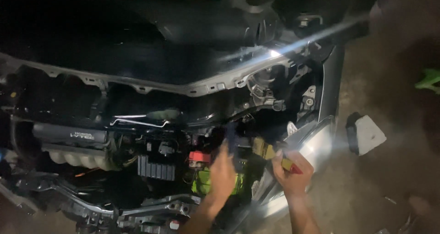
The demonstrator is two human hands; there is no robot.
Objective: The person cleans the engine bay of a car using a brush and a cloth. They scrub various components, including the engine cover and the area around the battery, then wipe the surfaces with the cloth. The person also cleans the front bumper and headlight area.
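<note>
Head view. Lower centre: the left hand (223, 172), fingers spread open, reaches into the open engine bay (151, 160) beside a red-capped battery terminal (199, 157). The right hand (293, 174) grips a yellow-and-red tool (286, 164). Work appears under way; its extent is unclear. Right of frame: dark, bare ground (389, 183) lit by a torch beam.

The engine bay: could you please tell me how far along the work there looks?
Done: the bay stands open. In hand: the left hand reaches in beside the red cap; the right hand holds a red-and-yellow tool. Left: what remains cannot be told in this dim light.
</note>
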